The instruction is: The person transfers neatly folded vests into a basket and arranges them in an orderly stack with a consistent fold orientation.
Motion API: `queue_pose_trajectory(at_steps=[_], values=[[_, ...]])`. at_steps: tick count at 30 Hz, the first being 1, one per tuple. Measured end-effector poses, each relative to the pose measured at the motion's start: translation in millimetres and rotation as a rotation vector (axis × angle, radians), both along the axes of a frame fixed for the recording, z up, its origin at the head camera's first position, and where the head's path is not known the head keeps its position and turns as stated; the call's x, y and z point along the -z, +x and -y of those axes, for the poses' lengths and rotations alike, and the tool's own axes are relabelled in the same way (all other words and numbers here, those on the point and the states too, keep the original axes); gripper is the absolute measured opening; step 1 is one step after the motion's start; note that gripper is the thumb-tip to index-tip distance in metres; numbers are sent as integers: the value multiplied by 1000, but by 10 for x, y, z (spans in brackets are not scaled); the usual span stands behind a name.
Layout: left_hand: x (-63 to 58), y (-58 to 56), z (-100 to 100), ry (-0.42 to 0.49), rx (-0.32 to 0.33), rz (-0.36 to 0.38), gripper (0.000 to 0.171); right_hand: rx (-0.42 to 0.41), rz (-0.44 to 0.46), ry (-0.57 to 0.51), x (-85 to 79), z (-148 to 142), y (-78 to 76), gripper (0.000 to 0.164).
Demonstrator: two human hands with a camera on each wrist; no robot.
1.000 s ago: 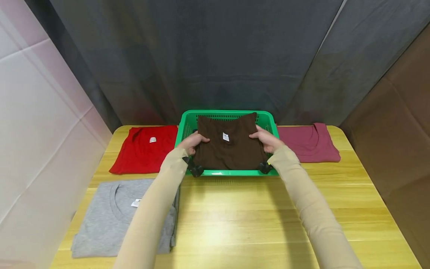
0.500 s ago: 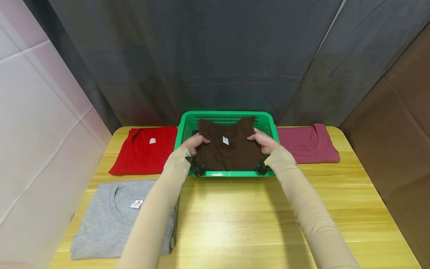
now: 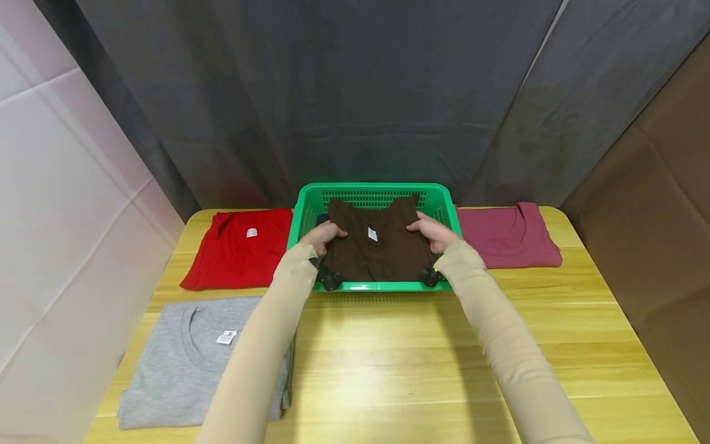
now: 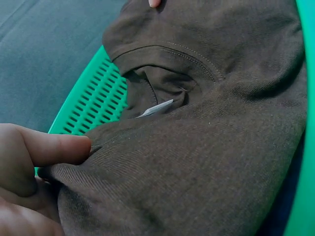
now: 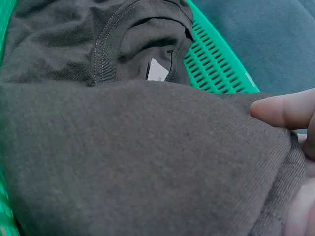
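Note:
A folded brown T-shirt [image 3: 383,253] with a white neck label lies within the walls of a green plastic basket [image 3: 377,287]. My left hand [image 3: 323,235] pinches its left edge, thumb on top and fingers beneath, as the left wrist view shows at the thumb [image 4: 59,147]. At the opposite edge my right hand [image 3: 434,232] pinches the cloth the same way; its thumb [image 5: 280,110] presses on the fabric in the right wrist view. A dark blue bit of cloth [image 3: 322,219] peeks out under the shirt by the left hand.
Left of the basket lies a folded red shirt [image 3: 244,253], with a folded grey T-shirt [image 3: 183,364] nearer on the wooden table [image 3: 377,370]. A folded mauve shirt [image 3: 505,237] lies on the right. A dark grey curtain [image 3: 355,92] hangs behind the basket.
Both hands have lowered the brown T-shirt deeper into the basket and come slightly closer together. More of the basket's back wall shows now. Both still grip the shirt.

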State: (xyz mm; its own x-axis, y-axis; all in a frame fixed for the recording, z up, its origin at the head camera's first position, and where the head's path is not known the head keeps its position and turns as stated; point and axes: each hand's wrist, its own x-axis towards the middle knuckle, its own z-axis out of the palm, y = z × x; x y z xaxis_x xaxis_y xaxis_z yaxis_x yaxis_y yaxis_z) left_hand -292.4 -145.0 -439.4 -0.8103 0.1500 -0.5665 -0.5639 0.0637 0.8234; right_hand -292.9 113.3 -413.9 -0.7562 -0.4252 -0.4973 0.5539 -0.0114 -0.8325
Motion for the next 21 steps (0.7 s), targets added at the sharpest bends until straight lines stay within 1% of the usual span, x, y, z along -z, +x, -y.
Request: queue_pose_trajectory(at_steps=[2, 4, 5, 6, 8, 9, 11, 12, 15, 17, 20, 21], values=[[211, -145, 58, 14, 18, 4, 41, 1, 1, 1, 5, 5, 1, 49], [543, -381, 157, 49, 47, -2, 37, -3, 0, 11, 8, 8, 1, 49], [647, -465, 173, 40, 61, 6, 36, -5, -2, 15, 9, 9, 0, 50], [721, -523, 186, 22, 61, 18, 36, -7, -4, 19, 10, 10, -1, 50], [959, -697, 250, 19, 81, 16, 35, -13, -9, 26, 13, 12, -2, 50], [1079, -782, 288, 33, 83, 16, 37, -13, -11, 30, 16, 15, -5, 50], [1192, -861, 316, 11, 74, 29, 41, -11, -15, 37, 21, 23, -8, 49], [1303, -931, 360, 23, 72, 26, 42, -7, -15, 41, 23, 26, -8, 49], [1408, -999, 376, 5, 65, 41, 41, 14, -8, 75, 23, 38, -10, 54], [1428, -1007, 365, -6, 62, 42, 34, 23, -1, 105, 21, 43, -11, 57], [1331, -939, 344, -12, 67, 43, 26, 30, 4, 161, 12, 45, -10, 65], [1267, -894, 334, -20, 70, 45, 26, 29, 4, 170, 10, 45, -10, 65]])
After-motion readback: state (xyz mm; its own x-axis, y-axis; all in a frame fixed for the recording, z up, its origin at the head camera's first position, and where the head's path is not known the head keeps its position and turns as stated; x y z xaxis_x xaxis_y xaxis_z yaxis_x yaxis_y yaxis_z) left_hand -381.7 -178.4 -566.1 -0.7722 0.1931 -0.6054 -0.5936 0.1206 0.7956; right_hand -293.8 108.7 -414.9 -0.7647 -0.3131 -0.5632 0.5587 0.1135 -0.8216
